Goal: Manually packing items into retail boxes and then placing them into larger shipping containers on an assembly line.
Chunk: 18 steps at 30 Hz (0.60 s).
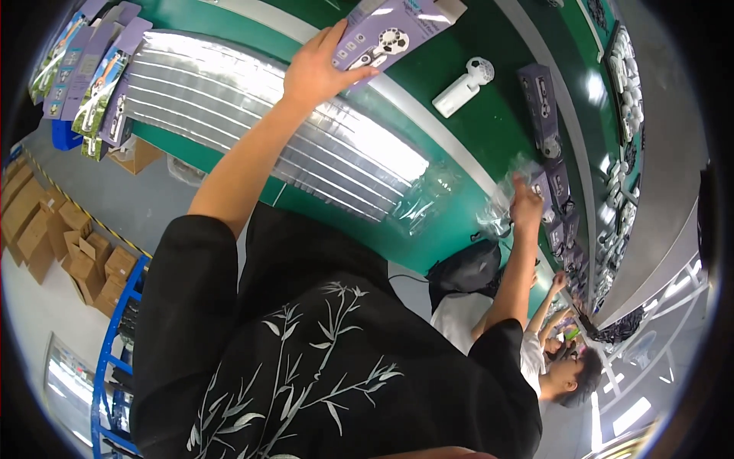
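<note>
My left hand (pixel 315 73) is closed around a purple cardboard box (pixel 390 34) with a picture of a small fan on it. The box is held up at the top of the view, with its right end flap open. To its right, a white handheld fan (pixel 459 93) with a round football-patterned head lies on the green work surface (pixel 428 57). My right hand (pixel 526 205) is closed at a crumpled clear plastic bag (pixel 501 205), on the right side; its fingertips are partly hidden.
Silver bubble-lined pouches (pixel 206 84) lie in a long row across the near side. Purple boxes (pixel 539 103) line the right, beyond a metal rail. More printed boxes (pixel 92 73) stand at far left. A black bag (pixel 468 268) and a co-worker (pixel 562 375) are at right.
</note>
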Each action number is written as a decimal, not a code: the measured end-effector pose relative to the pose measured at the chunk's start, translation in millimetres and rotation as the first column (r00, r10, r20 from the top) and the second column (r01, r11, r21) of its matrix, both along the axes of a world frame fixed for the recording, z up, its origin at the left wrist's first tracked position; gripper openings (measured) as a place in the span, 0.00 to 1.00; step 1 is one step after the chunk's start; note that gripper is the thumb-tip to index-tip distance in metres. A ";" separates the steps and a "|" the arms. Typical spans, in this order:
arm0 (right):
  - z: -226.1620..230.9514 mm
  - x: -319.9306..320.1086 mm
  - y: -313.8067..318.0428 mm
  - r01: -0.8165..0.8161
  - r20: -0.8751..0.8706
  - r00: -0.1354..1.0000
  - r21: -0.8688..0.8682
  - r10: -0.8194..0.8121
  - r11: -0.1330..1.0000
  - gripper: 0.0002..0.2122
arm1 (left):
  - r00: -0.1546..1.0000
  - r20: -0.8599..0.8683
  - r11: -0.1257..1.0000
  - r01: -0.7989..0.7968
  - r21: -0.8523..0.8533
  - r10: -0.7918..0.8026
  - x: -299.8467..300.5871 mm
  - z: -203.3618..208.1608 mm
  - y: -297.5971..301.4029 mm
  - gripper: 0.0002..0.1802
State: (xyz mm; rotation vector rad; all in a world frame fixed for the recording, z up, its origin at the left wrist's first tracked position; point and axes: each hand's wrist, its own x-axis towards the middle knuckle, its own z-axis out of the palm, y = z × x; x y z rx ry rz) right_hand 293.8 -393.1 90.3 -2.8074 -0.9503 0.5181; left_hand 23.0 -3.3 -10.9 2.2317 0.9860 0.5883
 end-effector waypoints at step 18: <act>-72.7 80.6 54.6 -0.643 -0.004 0.723 -0.369 0.690 0.671 0.25 | 0.923 -0.186 0.898 0.254 -0.360 -0.336 26.1 33.9 -15.2 0.49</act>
